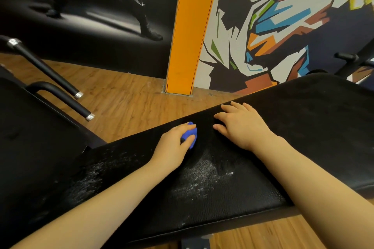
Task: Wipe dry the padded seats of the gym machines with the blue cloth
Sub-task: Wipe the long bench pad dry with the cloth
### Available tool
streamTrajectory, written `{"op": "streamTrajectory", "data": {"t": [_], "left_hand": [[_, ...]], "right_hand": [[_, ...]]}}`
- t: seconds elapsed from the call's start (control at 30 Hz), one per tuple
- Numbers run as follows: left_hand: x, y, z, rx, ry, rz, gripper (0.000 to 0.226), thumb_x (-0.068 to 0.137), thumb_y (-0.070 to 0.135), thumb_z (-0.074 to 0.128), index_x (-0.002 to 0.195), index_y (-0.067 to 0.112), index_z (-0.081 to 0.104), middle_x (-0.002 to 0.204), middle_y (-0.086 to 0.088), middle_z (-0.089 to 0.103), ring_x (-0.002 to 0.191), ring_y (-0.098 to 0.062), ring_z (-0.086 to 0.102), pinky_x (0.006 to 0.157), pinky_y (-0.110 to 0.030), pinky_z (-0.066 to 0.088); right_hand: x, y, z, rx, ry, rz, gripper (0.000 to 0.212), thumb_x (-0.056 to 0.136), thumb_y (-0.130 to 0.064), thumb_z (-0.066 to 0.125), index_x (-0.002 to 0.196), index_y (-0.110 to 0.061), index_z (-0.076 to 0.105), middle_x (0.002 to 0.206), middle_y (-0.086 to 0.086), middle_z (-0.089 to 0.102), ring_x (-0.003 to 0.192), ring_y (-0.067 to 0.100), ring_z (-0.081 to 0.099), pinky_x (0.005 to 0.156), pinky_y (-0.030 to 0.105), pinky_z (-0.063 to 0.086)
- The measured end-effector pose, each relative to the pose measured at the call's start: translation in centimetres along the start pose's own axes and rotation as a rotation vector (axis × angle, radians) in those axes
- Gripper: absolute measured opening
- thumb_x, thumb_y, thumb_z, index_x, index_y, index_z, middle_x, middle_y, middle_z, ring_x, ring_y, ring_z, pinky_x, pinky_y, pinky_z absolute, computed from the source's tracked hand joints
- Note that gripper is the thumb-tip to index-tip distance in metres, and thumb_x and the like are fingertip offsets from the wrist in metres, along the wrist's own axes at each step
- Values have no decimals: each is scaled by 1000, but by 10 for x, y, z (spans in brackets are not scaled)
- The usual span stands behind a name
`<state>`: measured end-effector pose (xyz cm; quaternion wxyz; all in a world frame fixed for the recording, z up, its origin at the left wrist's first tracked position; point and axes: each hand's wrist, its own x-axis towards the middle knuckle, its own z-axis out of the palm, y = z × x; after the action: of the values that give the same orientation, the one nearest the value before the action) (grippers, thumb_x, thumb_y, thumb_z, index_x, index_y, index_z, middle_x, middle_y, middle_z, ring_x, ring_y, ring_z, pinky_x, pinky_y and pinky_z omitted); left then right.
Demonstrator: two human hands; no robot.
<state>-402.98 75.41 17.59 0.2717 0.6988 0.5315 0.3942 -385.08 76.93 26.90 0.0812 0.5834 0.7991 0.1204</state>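
The left hand (174, 139) grips a bunched blue cloth (190, 134), fingers curled over its top and the thumb wrapped round its near side, so that only a small wad of blue shows between thumb and fingertips. The cloth is pressed onto the black padded seat (315, 127) of a gym bench, close to the pad's far edge.

The right hand (240, 124) lies flat on the same pad just to the right of the cloth, holding nothing. Its fingers (222, 117) are nearly straight and slightly spread, tips pointing left toward the cloth and apart from it by a narrow strip of bare pad; the upper fingertips reach the pad's far edge.

Nearer the person than both sets of fingers, the pad carries patches of whitish wet sheen (204, 176), one directly below the cloth and another further left under the left forearm.

Beyond the fingertips lies wood-pattern flooring (129, 95), an orange pillar (192, 26) and a wall mural (283, 22) of angular coloured shapes. Left of the left hand stand two black bars with silver end caps (60, 81) beside another black pad (30, 127). No brand, label or readable writing shows anywhere.
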Motion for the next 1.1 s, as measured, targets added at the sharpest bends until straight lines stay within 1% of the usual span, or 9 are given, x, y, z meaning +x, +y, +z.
{"op": "streamTrajectory", "data": {"t": [0.13,0.2,0.27,0.37,0.47,0.67,0.87,1.0,1.1], "left_hand": [[17,-4,-2,-63,48,-26,40,101,18,49,141,20,49,145,2,49,130,-12,46,101,-18,31],[38,-4,1,-98,85,-58,41,102,17,47,143,17,46,149,1,45,136,-15,40,105,-21,29],[63,-2,5,-88,103,-95,41,103,17,46,144,15,44,148,-2,45,137,-17,40,107,-26,31],[87,-1,11,-2,60,-131,41,103,21,45,144,15,44,143,-5,50,130,-20,47,100,-29,39],[88,-7,13,78,23,-108,39,103,24,46,141,15,48,140,-4,53,125,-20,50,94,-28,41],[45,-15,8,57,70,-30,40,101,22,51,141,21,49,146,1,47,134,-16,43,104,-27,35],[-19,-20,-2,18,34,31,43,99,21,53,141,28,47,145,10,45,135,-7,38,111,-23,27],[-6,-21,1,-3,41,38,43,100,18,51,142,25,46,148,6,43,138,-9,35,114,-25,24],[21,-25,7,22,87,10,41,101,15,50,141,19,48,146,1,46,137,-16,37,111,-24,25]], "right_hand": [[-1,2,-2,54,7,43,51,102,-51,31,146,-27,41,157,4,31,147,28,20,119,45,16],[-1,2,-2,52,33,53,51,102,-50,31,145,-26,42,155,3,36,147,27,22,119,46,15],[-1,2,-2,48,64,51,51,102,-50,31,145,-26,43,152,3,39,146,26,24,119,46,15],[1,2,0,59,46,54,51,102,-51,31,145,-27,42,153,3,37,146,27,22,118,46,14],[4,3,2,60,-3,64,53,100,-54,32,146,-29,40,156,4,33,147,28,19,119,47,13],[5,3,2,35,-43,67,55,99,-56,33,148,-31,36,159,5,27,148,28,16,120,48,11],[1,1,4,26,-65,54,55,100,-55,30,150,-32,32,160,5,23,149,29,13,120,49,8],[1,1,3,31,-66,53,55,100,-55,31,150,-32,32,160,4,23,149,28,13,120,49,8],[1,2,3,35,-61,52,55,100,-55,32,149,-32,33,160,3,24,149,27,14,120,49,8]]}}
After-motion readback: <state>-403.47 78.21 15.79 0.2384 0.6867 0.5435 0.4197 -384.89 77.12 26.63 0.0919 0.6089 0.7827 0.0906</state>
